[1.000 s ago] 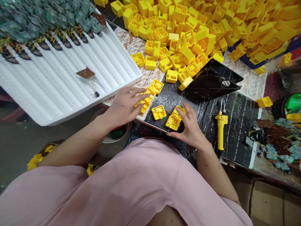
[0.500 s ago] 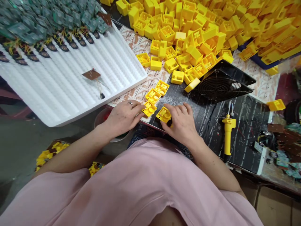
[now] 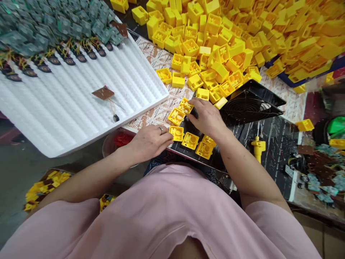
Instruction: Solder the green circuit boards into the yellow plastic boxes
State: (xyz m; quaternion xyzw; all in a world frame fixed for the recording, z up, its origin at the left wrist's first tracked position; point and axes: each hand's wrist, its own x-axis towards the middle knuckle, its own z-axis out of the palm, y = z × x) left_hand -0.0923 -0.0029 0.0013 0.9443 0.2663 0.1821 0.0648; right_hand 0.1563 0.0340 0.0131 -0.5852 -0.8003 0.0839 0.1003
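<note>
Near the table's front edge, my left hand [image 3: 151, 143] has its fingers closed at the left side of an open yellow plastic case [image 3: 177, 133]. Further back, my right hand [image 3: 208, 118] holds the right edge of another yellow case [image 3: 185, 105] between thumb and fingers. A third case [image 3: 176, 116] sits between these two, its open side up. Below my right wrist lie several more open cases, among them one [image 3: 190, 140] beside the left hand's case and another [image 3: 204, 150] nearer my body. Round speaker-like grilles show inside them.
A large heap of yellow cases [image 3: 223, 46] covers the back. A black fan [image 3: 250, 104] and a yellow-handled soldering iron [image 3: 258, 147] are at right. On the left, a white foam tray [image 3: 129, 86] bears green circuit boards [image 3: 67, 25] and one brown board [image 3: 103, 93].
My right hand has left the front cases and moved up and back to the farthest case of the row. The left hand's case has shifted slightly nearer and right. More front cases are now visible.
</note>
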